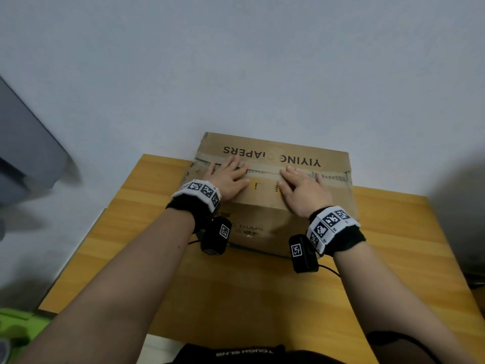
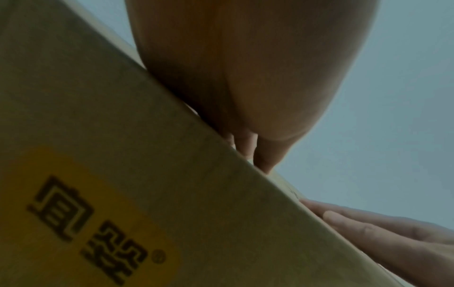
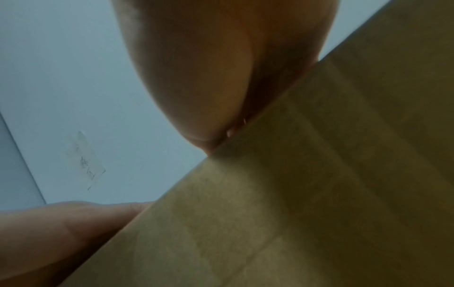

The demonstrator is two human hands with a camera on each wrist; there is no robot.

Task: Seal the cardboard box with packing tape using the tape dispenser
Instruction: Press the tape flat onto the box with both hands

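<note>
A brown cardboard box (image 1: 273, 153) printed "YIYING DIAPERS" stands at the far edge of the wooden table, its top flaps down. A strip of tape (image 1: 265, 170) runs along the centre seam from left to right. My left hand (image 1: 229, 177) lies flat on the left part of the lid, fingers straight across the seam. My right hand (image 1: 301, 183) lies flat on the right part, fingers spread over the tape. The wrist views show the box wall (image 2: 172, 194) (image 3: 319, 194) close up, with each palm (image 2: 245, 68) (image 3: 209, 68) pressed on the top edge. No tape dispenser is in view.
The wooden table (image 1: 262, 298) reaches toward me from the box. A pale wall (image 1: 236, 61) rises right behind the box. A grey object (image 1: 26, 153) sits at the left, something green (image 1: 18, 324) at the lower left. A thin black cable (image 1: 328, 269) trails from the right wrist camera.
</note>
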